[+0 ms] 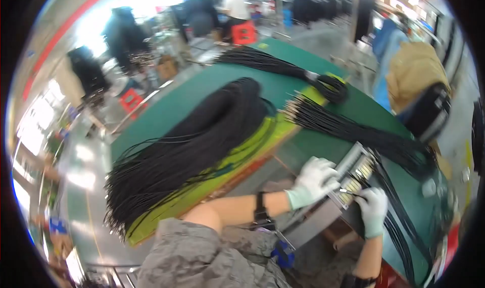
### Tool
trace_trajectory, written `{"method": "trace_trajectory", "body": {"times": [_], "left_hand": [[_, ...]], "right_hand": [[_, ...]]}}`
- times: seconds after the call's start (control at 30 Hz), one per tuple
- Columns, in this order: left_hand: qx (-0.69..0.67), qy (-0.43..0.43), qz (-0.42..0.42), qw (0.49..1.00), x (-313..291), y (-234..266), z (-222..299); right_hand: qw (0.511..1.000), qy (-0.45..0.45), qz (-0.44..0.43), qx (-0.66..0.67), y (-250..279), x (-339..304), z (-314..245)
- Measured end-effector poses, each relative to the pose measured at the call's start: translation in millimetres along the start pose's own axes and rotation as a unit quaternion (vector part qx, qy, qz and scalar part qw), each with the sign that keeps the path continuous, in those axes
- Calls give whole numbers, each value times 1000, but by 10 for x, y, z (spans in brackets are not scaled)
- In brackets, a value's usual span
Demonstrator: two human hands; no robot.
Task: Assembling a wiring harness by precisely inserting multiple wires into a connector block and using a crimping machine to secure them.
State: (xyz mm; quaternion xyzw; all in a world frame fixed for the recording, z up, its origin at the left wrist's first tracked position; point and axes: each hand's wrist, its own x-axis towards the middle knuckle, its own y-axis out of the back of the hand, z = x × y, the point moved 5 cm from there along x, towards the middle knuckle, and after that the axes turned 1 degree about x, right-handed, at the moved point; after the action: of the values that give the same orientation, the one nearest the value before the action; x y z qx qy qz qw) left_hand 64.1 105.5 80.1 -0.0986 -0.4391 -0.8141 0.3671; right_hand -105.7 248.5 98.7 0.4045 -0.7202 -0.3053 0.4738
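Both my hands wear white gloves and work at a metal fixture [359,171] with a row of pale yellowish blocks. My left hand [316,179] is at the fixture's left side, its fingers bent together near the edge; what they hold is too small to make out. On the near right side, my right hand [373,210] pinches a thin black cable end [357,193] over the fixture. Black cables [399,202] run along the fixture's right side, past my right hand, toward the table's near edge.
A large heap of black cables [202,131] lies on a yellow-green board [268,136] to the left. More cable bundles [353,129] [268,61] lie across the green table [293,53]. A chair with a tan jacket [417,68] stands at right. Far back, a person [235,5] is near red stools [244,32].
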Motion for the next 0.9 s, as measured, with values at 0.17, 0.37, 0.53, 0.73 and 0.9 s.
{"method": "trace_trajectory", "body": {"times": [0.17,0.37,0.53,0.73,0.9], "left_hand": [[15,5,111,994,-86,-39,28],[-58,-67,71,994,-81,-54,2],[-114,-65,70,989,-92,-78,121],[-107,-108,85,985,-40,226,31],[-137,-48,24,989,-67,188,-78]], "right_hand": [[997,19,75,-13,-46,71,-36],[997,54,55,19,-116,124,-274],[998,26,8,50,-175,71,-332],[988,-1,-40,149,-252,269,-589],[994,50,42,82,-254,331,-735]]}}
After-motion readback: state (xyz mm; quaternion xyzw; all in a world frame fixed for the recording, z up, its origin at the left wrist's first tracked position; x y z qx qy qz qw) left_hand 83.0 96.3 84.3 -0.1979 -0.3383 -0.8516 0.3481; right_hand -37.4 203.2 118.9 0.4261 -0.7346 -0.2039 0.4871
